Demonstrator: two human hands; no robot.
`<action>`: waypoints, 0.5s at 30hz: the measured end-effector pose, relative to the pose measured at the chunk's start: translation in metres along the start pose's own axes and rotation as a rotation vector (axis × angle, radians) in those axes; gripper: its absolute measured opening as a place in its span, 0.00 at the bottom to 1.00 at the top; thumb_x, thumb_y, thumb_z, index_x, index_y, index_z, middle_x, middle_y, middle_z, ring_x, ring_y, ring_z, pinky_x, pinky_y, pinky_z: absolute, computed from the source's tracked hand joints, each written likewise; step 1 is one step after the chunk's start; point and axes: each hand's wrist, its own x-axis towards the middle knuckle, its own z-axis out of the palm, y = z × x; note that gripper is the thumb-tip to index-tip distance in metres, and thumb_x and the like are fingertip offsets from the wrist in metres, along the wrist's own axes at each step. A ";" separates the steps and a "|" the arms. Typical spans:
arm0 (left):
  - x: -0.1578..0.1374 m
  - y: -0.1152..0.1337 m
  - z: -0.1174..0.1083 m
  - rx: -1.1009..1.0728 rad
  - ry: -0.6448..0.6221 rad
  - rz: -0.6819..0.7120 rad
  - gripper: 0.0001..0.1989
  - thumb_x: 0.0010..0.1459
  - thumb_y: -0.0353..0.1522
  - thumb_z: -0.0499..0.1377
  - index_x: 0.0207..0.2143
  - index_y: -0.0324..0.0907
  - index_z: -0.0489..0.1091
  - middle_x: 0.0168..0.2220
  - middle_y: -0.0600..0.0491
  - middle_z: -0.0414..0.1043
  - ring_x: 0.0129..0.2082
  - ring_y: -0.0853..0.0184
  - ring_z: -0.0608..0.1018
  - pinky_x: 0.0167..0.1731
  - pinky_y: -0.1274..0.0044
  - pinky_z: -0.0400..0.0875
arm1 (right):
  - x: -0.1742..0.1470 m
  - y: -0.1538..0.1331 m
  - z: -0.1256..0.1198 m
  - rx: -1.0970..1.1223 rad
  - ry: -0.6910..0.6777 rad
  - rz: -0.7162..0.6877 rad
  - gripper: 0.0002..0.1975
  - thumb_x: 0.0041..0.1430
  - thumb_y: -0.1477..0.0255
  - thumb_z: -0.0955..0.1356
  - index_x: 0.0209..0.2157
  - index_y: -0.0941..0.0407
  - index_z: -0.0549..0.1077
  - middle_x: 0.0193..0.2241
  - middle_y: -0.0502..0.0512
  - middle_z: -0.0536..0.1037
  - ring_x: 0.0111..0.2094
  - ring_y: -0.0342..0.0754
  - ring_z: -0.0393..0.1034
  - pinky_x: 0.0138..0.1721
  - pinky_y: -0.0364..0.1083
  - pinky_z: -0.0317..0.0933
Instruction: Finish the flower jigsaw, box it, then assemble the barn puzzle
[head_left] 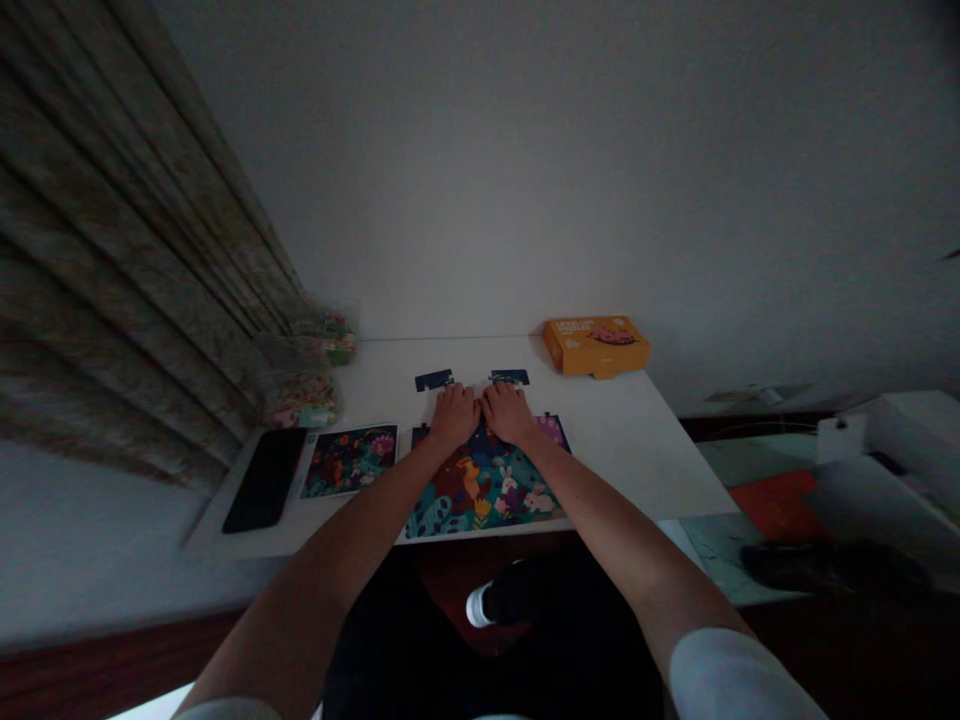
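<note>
A colourful jigsaw puzzle with rabbits and a fox-like animal lies at the table's front edge, its upper part partly covered by my hands. My left hand and my right hand meet side by side at its upper edge, fingers bent and pressed together. Whatever their fingertips hold is hidden. Just beyond them lie a loose dark puzzle piece on the left and another dark piece group on the right. A reference picture with a similar design rests left of the puzzle.
A black phone or tablet lies at the table's left end. Behind it, clear plastic bags hold small pieces beside the curtain. An orange puzzle box stands at the back right of the white table, near the wall.
</note>
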 end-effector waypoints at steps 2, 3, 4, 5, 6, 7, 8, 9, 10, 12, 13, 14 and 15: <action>0.004 0.001 0.000 -0.030 -0.024 -0.025 0.18 0.72 0.32 0.47 0.49 0.33 0.74 0.51 0.35 0.73 0.55 0.50 0.73 0.53 0.62 0.67 | 0.007 0.000 -0.001 -0.008 -0.035 -0.002 0.25 0.77 0.64 0.51 0.52 0.60 0.73 0.52 0.70 0.76 0.54 0.58 0.69 0.54 0.53 0.62; 0.006 0.001 -0.001 -0.055 -0.046 -0.034 0.19 0.72 0.31 0.45 0.48 0.32 0.74 0.51 0.35 0.74 0.55 0.50 0.74 0.54 0.63 0.67 | 0.010 0.000 -0.001 -0.007 -0.057 -0.009 0.25 0.77 0.65 0.51 0.52 0.60 0.74 0.52 0.70 0.77 0.54 0.57 0.71 0.53 0.52 0.63; 0.007 0.001 -0.001 -0.083 -0.072 -0.038 0.20 0.73 0.31 0.44 0.48 0.33 0.75 0.50 0.35 0.75 0.54 0.51 0.75 0.54 0.63 0.67 | 0.012 0.000 -0.002 -0.001 -0.080 -0.013 0.25 0.77 0.66 0.50 0.52 0.60 0.74 0.51 0.70 0.78 0.53 0.56 0.73 0.52 0.51 0.63; 0.009 0.000 -0.002 -0.108 -0.100 -0.038 0.21 0.73 0.31 0.44 0.47 0.33 0.75 0.48 0.36 0.76 0.52 0.52 0.77 0.53 0.64 0.68 | 0.014 0.001 -0.002 0.009 -0.100 -0.009 0.26 0.77 0.66 0.50 0.52 0.60 0.75 0.50 0.69 0.79 0.52 0.56 0.74 0.52 0.50 0.64; 0.011 -0.001 -0.003 -0.130 -0.126 -0.034 0.21 0.73 0.32 0.43 0.47 0.34 0.76 0.46 0.37 0.78 0.50 0.53 0.78 0.52 0.64 0.68 | 0.015 0.001 -0.003 0.020 -0.117 0.003 0.28 0.77 0.65 0.49 0.52 0.60 0.75 0.49 0.69 0.80 0.50 0.56 0.76 0.51 0.49 0.65; 0.013 -0.003 -0.005 -0.148 -0.146 -0.028 0.21 0.74 0.32 0.43 0.47 0.34 0.76 0.45 0.38 0.79 0.48 0.54 0.79 0.51 0.65 0.69 | 0.016 0.002 -0.003 0.031 -0.128 0.022 0.30 0.78 0.63 0.49 0.52 0.60 0.76 0.48 0.69 0.81 0.50 0.56 0.77 0.50 0.49 0.66; 0.016 -0.005 -0.006 -0.164 -0.161 -0.022 0.21 0.74 0.33 0.44 0.47 0.35 0.76 0.44 0.38 0.79 0.47 0.55 0.80 0.50 0.66 0.70 | 0.017 0.003 -0.004 0.039 -0.135 0.041 0.32 0.77 0.62 0.48 0.51 0.60 0.77 0.48 0.69 0.81 0.49 0.56 0.78 0.50 0.50 0.67; 0.018 -0.007 -0.008 -0.185 -0.174 -0.019 0.21 0.74 0.33 0.44 0.46 0.35 0.77 0.44 0.39 0.80 0.46 0.55 0.81 0.49 0.67 0.70 | 0.017 0.004 -0.004 0.043 -0.139 0.056 0.34 0.77 0.60 0.47 0.51 0.60 0.78 0.47 0.69 0.82 0.49 0.57 0.78 0.50 0.50 0.67; 0.021 -0.009 -0.010 -0.209 -0.185 -0.015 0.22 0.74 0.34 0.44 0.45 0.36 0.77 0.44 0.39 0.80 0.45 0.56 0.81 0.48 0.68 0.70 | 0.019 0.005 -0.005 0.046 -0.143 0.065 0.35 0.77 0.59 0.47 0.50 0.60 0.79 0.47 0.69 0.82 0.49 0.57 0.78 0.50 0.50 0.67; 0.028 -0.012 -0.013 -0.264 -0.205 -0.009 0.22 0.74 0.34 0.45 0.43 0.36 0.78 0.42 0.40 0.81 0.44 0.57 0.81 0.45 0.71 0.70 | 0.023 0.007 -0.006 0.061 -0.156 0.082 0.36 0.77 0.57 0.47 0.49 0.60 0.80 0.46 0.69 0.83 0.50 0.57 0.78 0.50 0.49 0.67; 0.032 -0.014 -0.014 -0.294 -0.216 -0.008 0.23 0.74 0.34 0.45 0.41 0.36 0.79 0.40 0.41 0.81 0.43 0.58 0.81 0.44 0.72 0.70 | 0.026 0.008 -0.006 0.076 -0.161 0.091 0.36 0.77 0.56 0.48 0.50 0.60 0.80 0.46 0.69 0.83 0.50 0.57 0.78 0.50 0.49 0.67; 0.036 -0.015 -0.016 -0.324 -0.225 -0.007 0.23 0.73 0.33 0.45 0.38 0.36 0.79 0.38 0.41 0.81 0.41 0.59 0.81 0.42 0.73 0.69 | 0.029 0.009 -0.006 0.095 -0.163 0.096 0.36 0.77 0.55 0.49 0.51 0.61 0.79 0.46 0.69 0.83 0.51 0.56 0.78 0.50 0.48 0.67; 0.040 -0.016 -0.018 -0.353 -0.232 -0.007 0.23 0.73 0.33 0.45 0.36 0.36 0.78 0.35 0.42 0.80 0.39 0.60 0.81 0.41 0.74 0.69 | 0.033 0.011 -0.007 0.115 -0.164 0.099 0.35 0.76 0.55 0.49 0.51 0.61 0.79 0.47 0.70 0.83 0.51 0.56 0.78 0.50 0.47 0.67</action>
